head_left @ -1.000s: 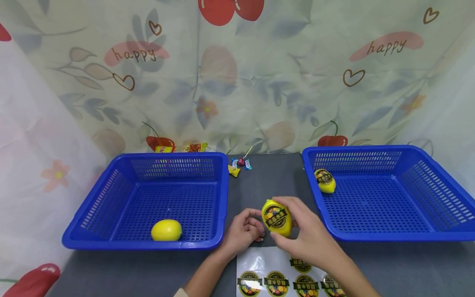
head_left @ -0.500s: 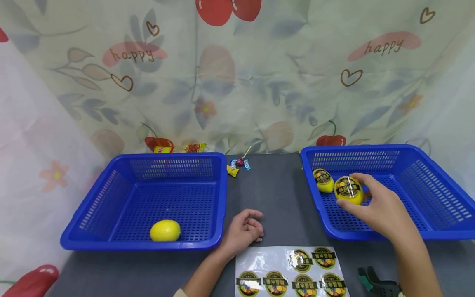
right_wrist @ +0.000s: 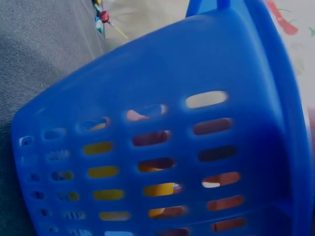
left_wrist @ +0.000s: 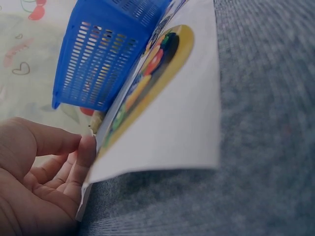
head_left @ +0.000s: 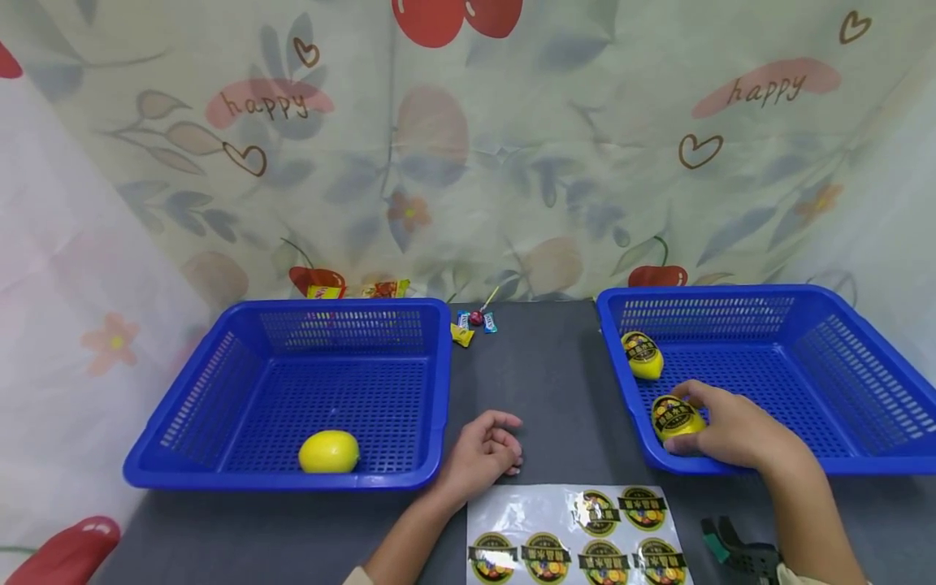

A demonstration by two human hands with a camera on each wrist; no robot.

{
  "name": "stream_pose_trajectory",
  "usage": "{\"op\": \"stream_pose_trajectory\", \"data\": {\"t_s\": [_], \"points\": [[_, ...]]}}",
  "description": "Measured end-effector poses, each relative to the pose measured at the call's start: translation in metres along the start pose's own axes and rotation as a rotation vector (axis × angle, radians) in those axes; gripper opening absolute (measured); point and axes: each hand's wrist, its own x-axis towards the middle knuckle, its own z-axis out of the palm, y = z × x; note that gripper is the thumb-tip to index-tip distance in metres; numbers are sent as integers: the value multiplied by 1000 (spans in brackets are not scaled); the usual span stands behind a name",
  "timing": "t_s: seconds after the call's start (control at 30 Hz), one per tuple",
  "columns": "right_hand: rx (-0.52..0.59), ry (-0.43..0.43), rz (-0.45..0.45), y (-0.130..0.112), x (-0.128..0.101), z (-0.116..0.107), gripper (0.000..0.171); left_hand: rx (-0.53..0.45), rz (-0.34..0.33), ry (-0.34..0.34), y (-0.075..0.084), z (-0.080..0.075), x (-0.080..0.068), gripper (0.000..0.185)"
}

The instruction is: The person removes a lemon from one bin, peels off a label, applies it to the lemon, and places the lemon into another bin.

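The right hand [head_left: 731, 432] reaches into the near left corner of the right-hand blue basket [head_left: 841, 463] and curls its fingers round a labelled yellow lemon [head_left: 676, 418], which sits low against the basket's front wall. The lemon's long axis lies roughly level, running left to right, with its dark round label turned up and toward the person. Through the slots of the basket wall [right_wrist: 162, 147] the right wrist view shows yellow patches and fingertips behind the plastic, so the lemon lies hard against that wall. A second labelled lemon [head_left: 642, 355] rests beyond the right hand, near the same basket's left wall, its long axis tilted away from the person and label uppermost. The left hand [head_left: 478, 455] rests on the dark table [head_left: 541, 382] with fingers loosely curled, holding nothing; its fingertips [left_wrist: 86, 150] touch the edge of the sticker sheet [head_left: 578, 536], which lies just on the near side of both hands. Left of that hand stands the other blue basket [head_left: 292, 479], with a plain lemon [head_left: 329, 452] lying sideways near its front wall.
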Motion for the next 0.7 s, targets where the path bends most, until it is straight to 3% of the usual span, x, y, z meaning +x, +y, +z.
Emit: {"op": "stream_pose_trajectory", "data": {"t_s": [0.3, 0.7], "points": [[55, -60, -5, 3, 8, 5, 71, -3, 3, 1, 1, 2, 1, 37], [96, 73, -100, 2, 6, 9, 60, -10, -9, 7, -1, 1, 1, 36]]}}
